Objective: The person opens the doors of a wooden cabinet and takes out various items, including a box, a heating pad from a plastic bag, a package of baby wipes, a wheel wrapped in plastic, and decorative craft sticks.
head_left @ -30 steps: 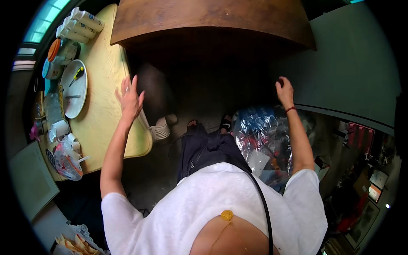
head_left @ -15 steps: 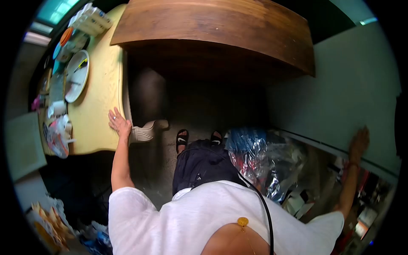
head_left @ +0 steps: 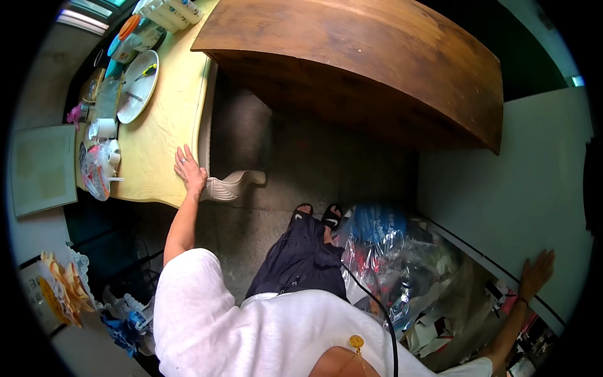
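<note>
My left hand (head_left: 191,171) rests with spread fingers on the front corner of a cream-yellow table (head_left: 166,125), just above its carved curved leg (head_left: 232,185). A ring shows on one finger. Far to the right, my right hand (head_left: 536,274) lies flat, fingers stretched, against a large pale grey-green panel (head_left: 502,188) near its lower edge. Neither hand holds anything. On the table, a white oval plate (head_left: 133,103) carries a yellow-and-black tool (head_left: 148,71).
A brown wooden tabletop (head_left: 352,50) stands ahead. Clear plastic bags (head_left: 402,264) and boxes lie on the floor at right. White bottles (head_left: 171,14), lidded jars (head_left: 135,31), a white cup (head_left: 103,129) and a plastic bag (head_left: 97,169) crowd the table's left side.
The view has turned, so the tables sit farther right and the panel lower. My feet have shifted and turned. Both hands stay on the same surfaces.
</note>
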`<state>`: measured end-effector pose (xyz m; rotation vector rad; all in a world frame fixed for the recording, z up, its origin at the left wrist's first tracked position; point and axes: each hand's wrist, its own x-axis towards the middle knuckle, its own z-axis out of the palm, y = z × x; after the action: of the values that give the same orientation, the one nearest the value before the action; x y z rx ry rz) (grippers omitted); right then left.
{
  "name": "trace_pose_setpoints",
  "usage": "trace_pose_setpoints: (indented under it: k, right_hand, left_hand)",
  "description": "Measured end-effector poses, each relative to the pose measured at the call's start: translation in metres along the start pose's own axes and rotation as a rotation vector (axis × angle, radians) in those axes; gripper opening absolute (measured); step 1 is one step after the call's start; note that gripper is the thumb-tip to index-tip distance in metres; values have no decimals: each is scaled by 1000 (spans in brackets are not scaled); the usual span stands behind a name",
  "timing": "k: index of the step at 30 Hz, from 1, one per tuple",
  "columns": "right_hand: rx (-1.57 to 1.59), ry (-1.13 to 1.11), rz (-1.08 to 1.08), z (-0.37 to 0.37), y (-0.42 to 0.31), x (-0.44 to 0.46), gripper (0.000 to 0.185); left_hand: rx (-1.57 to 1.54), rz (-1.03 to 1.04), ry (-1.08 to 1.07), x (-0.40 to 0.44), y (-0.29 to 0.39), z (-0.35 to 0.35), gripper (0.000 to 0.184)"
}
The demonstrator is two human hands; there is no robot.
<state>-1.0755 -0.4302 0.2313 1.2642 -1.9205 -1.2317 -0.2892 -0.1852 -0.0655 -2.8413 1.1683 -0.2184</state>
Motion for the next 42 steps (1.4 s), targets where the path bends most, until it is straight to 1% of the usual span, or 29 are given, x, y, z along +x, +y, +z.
trace_pose_setpoints:
  k: [3,6,10,11,13,15,16,17,18,19,20,21,22,23,24,25,26,27,28,29,30,31,33,34,36,37,39,40,42]
  right_hand:
    - [-26,-15,-4,2,0,-1,57]
    - [-6,-11,-8,5,1,1,58]
    - [42,77,-7,19,0,3,62]
    - [41,92,-8,40,1,9,62]
    - [391,840,-111,100,-13,39,60]
    - [612,1006,-312,114,-84,63,54]
    - [605,870,-447,107,-143,53,40]
    - [1064,608,-581,63,-207,17,27]
    - [1321,517,-780,-41,-248,-54,15]
    - [1499,427,-902,-88,-295,-88,13]
    - [1585,324,-979,-125,-338,-113,15]
    - [1655,108,-1047,-153,-382,-125,18]
    - [1815,153,-1092,-173,-434,-132,21]
    - [1902,101,-1126,-193,-482,-132,25]
    - [1835,-186,-1169,-215,-519,-124,26]
    - [1751,-206,-1130,-231,-556,-114,26]
    - [1900,61,-1040,-243,-592,-111,19]
    - [1934,151,-865,-252,-625,-103,16]
    - [1722,137,-817,-256,-647,-85,15]
    - [1877,124,-763,-242,-697,-55,15]
    - [1949,114,-742,-240,-712,-52,16]
    - [2022,105,-722,-249,-708,-60,16]
    - [1882,178,-698,-266,-669,-75,19]
    - [1877,174,-704,-278,-647,-89,19]
    - [1677,374,-604,-293,-612,-118,23]
    - [1678,377,-606,-293,-613,-118,23]
    - [1795,423,-647,-291,-611,-121,26]
    - [1796,425,-652,-290,-610,-120,26]
    - [1720,248,-745,-287,-605,-114,27]
  left_hand:
    - [-39,25,3,0,-1,-2,92]
    - [-44,4,-20,1,2,-5,92]
    - [-58,-14,-23,1,-1,-4,92]
    - [-54,1,-11,1,-3,-2,93]
    - [-31,21,-30,1,-3,-5,95]
    - [-41,39,-25,2,-5,-9,92]
    - [-55,48,-2,3,-4,-12,90]
    - [-56,49,-1,4,-4,-12,90]
    - [-42,34,-15,3,-5,-10,90]
    - [-30,17,-27,3,-5,-8,91]
    - [-33,18,-28,3,-5,-6,91]
    - [-45,25,-10,3,-5,-6,88]
    - [-54,33,9,3,-7,-7,85]
    - [-49,35,2,3,-8,-7,85]
    - [-60,36,15,4,-8,-6,83]
    - [-70,35,29,3,-8,-6,81]
    - [-64,33,21,3,-9,-6,81]
    - [-91,42,29,3,-10,-7,80]
    - [-119,50,38,4,-11,-7,80]
    - [-125,43,37,4,-11,-6,80]
    - [-121,44,61,4,-9,-10,81]
    - [-129,45,53,3,-9,-11,81]
    - [-137,39,35,5,-10,-11,81]
    - [-137,31,15,6,-9,-12,81]
    - [-148,31,1,5,-11,-12,82]
    - [-149,28,4,7,-10,-12,82]
    - [-122,20,6,6,-11,-10,82]
    - [-121,15,7,6,-11,-10,82]
    - [-133,10,-12,7,-10,-10,82]
